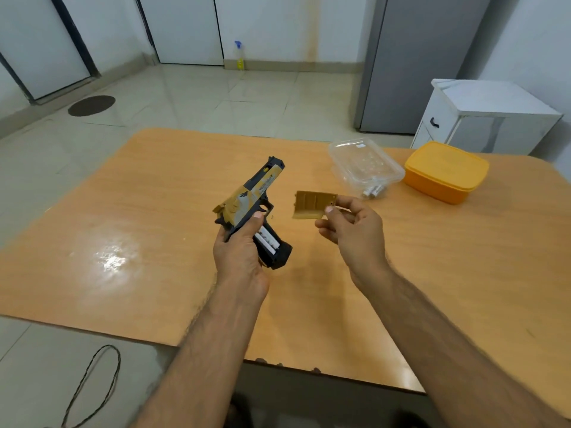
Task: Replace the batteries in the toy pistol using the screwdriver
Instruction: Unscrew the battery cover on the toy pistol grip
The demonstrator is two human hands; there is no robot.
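Observation:
A gold and black toy pistol (255, 193) is held above the table, muzzle pointing away. My left hand (239, 251) grips it around the handle. The handle's side is uncovered and white batteries (268, 240) show inside. To the right, my right hand (352, 230) pinches a tan plastic battery cover (312, 204) by its right edge, apart from the pistol. No screwdriver is in view.
The wooden table (139, 242) carries a clear plastic container (364, 163) lying at the back right with loose white batteries (374, 190) at its near side. An orange lidded box (445, 171) stands beside it. A white cabinet (482, 115) stands behind the table.

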